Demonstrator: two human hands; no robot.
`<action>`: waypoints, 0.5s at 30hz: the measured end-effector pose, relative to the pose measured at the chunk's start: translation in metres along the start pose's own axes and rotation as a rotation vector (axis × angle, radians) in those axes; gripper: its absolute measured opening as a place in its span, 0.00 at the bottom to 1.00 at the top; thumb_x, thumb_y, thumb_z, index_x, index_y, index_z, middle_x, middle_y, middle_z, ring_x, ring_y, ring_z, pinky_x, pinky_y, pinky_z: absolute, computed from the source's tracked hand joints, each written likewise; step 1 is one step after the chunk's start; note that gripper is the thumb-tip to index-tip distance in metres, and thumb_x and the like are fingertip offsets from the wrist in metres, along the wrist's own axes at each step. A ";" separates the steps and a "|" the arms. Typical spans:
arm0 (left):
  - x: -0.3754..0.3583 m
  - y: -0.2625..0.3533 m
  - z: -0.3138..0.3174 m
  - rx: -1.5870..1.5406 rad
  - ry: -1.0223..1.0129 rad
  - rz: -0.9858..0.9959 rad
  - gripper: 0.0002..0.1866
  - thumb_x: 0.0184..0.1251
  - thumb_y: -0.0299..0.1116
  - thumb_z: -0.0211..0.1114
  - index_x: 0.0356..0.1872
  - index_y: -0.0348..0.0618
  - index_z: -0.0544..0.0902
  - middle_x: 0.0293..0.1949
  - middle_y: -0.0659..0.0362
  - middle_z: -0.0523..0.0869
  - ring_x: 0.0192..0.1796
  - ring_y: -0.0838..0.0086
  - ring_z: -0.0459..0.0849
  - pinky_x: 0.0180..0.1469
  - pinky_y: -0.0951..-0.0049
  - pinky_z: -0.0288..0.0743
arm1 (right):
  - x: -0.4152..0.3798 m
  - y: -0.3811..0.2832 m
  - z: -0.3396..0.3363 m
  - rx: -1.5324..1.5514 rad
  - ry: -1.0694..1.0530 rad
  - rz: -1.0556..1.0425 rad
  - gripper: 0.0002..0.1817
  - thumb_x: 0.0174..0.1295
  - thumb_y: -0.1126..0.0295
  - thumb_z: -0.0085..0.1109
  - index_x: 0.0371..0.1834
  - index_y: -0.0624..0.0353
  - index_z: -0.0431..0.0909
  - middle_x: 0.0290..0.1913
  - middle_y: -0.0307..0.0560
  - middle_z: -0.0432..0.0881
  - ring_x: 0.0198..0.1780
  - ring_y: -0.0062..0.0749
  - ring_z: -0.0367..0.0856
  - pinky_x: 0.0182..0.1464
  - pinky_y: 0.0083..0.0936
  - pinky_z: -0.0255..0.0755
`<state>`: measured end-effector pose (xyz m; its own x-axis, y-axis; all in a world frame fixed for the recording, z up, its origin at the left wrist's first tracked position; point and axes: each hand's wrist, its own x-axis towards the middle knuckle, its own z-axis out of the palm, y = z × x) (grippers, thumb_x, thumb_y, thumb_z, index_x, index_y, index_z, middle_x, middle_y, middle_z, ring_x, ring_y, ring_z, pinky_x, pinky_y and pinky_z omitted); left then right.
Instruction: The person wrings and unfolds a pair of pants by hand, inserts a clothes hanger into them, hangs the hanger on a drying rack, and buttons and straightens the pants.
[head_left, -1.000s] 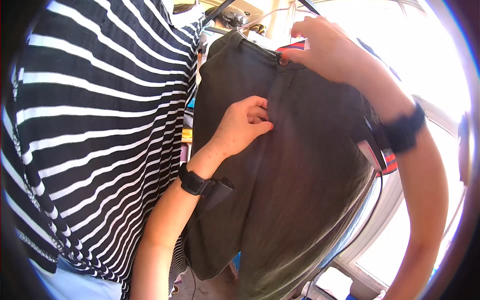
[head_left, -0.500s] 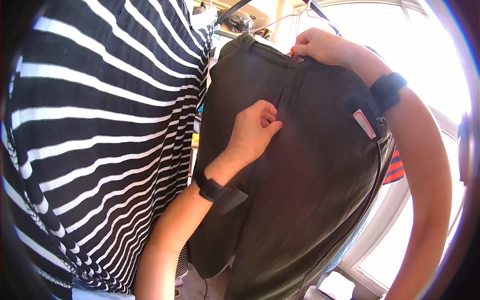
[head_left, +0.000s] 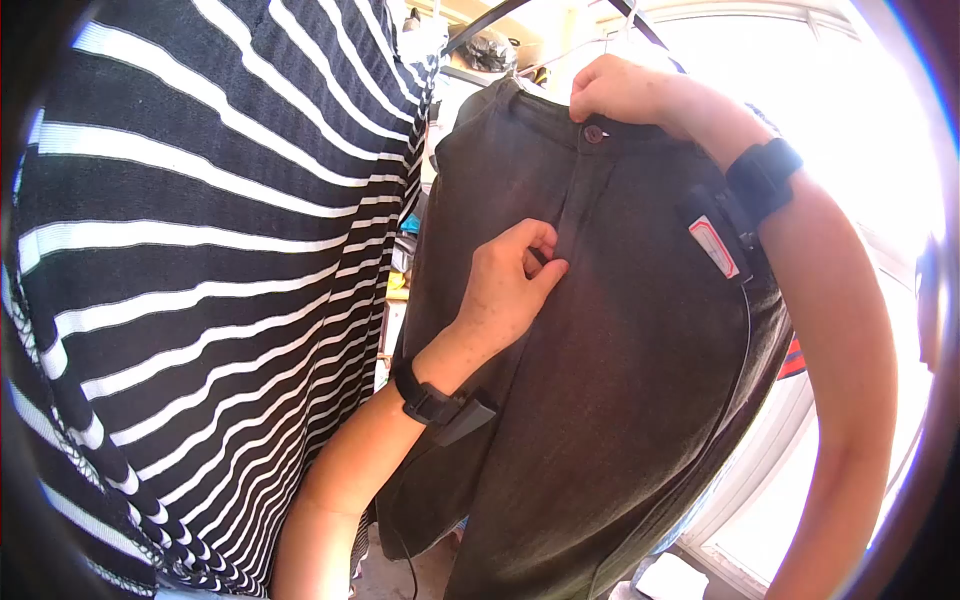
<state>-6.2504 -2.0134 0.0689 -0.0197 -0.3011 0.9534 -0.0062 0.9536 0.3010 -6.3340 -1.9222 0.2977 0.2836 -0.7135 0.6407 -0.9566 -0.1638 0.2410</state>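
Observation:
Dark brown-green trousers (head_left: pixel 620 330) hang from a thin hanger (head_left: pixel 570 52) in the middle of the view, with a button at the waistband. My right hand (head_left: pixel 620 92) is closed on the waistband just above the button. Lower down, my left hand (head_left: pixel 515 275) has its thumb and fingers pinched on the front placket of the trousers. Both wrists carry black bands. A white label with a red border (head_left: pixel 712 247) lies on the trousers at the right.
A black-and-white striped garment (head_left: pixel 210 290) fills the left side. Behind the trousers are a dark rail, shelf items and a bright window (head_left: pixel 850 110). A white object (head_left: pixel 670 580) sits at the bottom right.
The trousers' waistband has shifted slightly right and down in view, and the label has moved left. My left hand sits slightly lower; both hands keep their closed pose.

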 end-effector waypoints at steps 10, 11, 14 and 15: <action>0.007 -0.004 -0.007 0.112 -0.012 0.053 0.08 0.65 0.25 0.71 0.41 0.34 0.83 0.31 0.57 0.88 0.33 0.78 0.86 0.36 0.76 0.79 | 0.002 0.024 -0.007 -0.385 0.132 -0.282 0.15 0.61 0.60 0.60 0.39 0.62 0.82 0.40 0.53 0.83 0.45 0.40 0.80 0.50 0.38 0.71; 0.011 -0.004 -0.008 0.116 -0.024 0.057 0.07 0.65 0.25 0.71 0.40 0.34 0.83 0.32 0.56 0.88 0.33 0.78 0.87 0.37 0.76 0.79 | 0.001 0.024 -0.007 -0.326 0.151 -0.250 0.15 0.62 0.59 0.61 0.40 0.62 0.82 0.39 0.53 0.83 0.45 0.41 0.80 0.50 0.38 0.72; 0.014 -0.012 -0.006 0.028 -0.009 -0.024 0.09 0.65 0.24 0.71 0.43 0.34 0.81 0.31 0.59 0.87 0.32 0.81 0.85 0.34 0.78 0.78 | 0.006 0.024 0.000 -0.173 0.178 -0.206 0.16 0.63 0.58 0.63 0.40 0.62 0.82 0.38 0.51 0.84 0.42 0.40 0.81 0.48 0.38 0.72; 0.012 -0.015 -0.005 -0.009 0.000 -0.061 0.10 0.65 0.24 0.70 0.44 0.35 0.80 0.31 0.59 0.86 0.31 0.81 0.84 0.33 0.79 0.77 | 0.008 0.025 0.003 -0.147 0.177 -0.210 0.15 0.63 0.58 0.64 0.39 0.61 0.82 0.36 0.49 0.84 0.41 0.38 0.80 0.47 0.36 0.72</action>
<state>-6.2460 -2.0313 0.0761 -0.0194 -0.3583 0.9334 0.0014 0.9336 0.3584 -6.3563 -1.9340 0.3063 0.4938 -0.5428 0.6794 -0.8594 -0.1854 0.4765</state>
